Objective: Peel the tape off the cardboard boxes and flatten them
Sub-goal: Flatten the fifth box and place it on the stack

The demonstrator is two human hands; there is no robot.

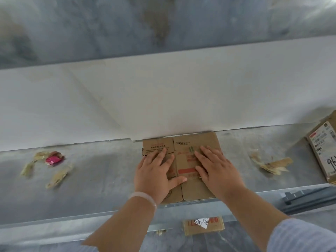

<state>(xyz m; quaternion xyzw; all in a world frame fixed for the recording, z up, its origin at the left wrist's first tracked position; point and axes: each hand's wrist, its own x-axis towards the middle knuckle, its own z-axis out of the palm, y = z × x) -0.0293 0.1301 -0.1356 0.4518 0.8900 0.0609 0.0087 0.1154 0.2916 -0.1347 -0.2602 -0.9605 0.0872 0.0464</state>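
Both hands flat on the flattened box point(185, 159), mid-bench point(100, 180), nothing gripped. Left hand point(156, 171): palm down on the left half of the box, fingers straight and slightly spread, thumb stretched right across the centre crease. Right hand point(216, 171): palm down on the right half, fingers straight and pointing away from the person. The box lies collapsed with its printed face up; the far edge meets the bottom of the white panel point(163, 97) behind the bench and the near edge sits at the bench's front lip. Left of the box, well apart from it: crumpled tape scraps point(58, 177) plus a small pink wad point(53, 160). Right of the box: another clump of peeled tape point(272, 165). At the far right edge there's a second box point(323, 151), not flattened, with a shipping label and black handwritten marks on top, partly cut off by the frame. Below the bench front, on the floor, lies a flat cardboard piece point(203, 225) with a white label carrying handwritten numbers. There's a pale bracelet point(143, 196) on the left wrist and a light blue sleeve point(300, 235) on the right arm. The picture is a bit motion-blurred and the fine print on the box isn't readable.
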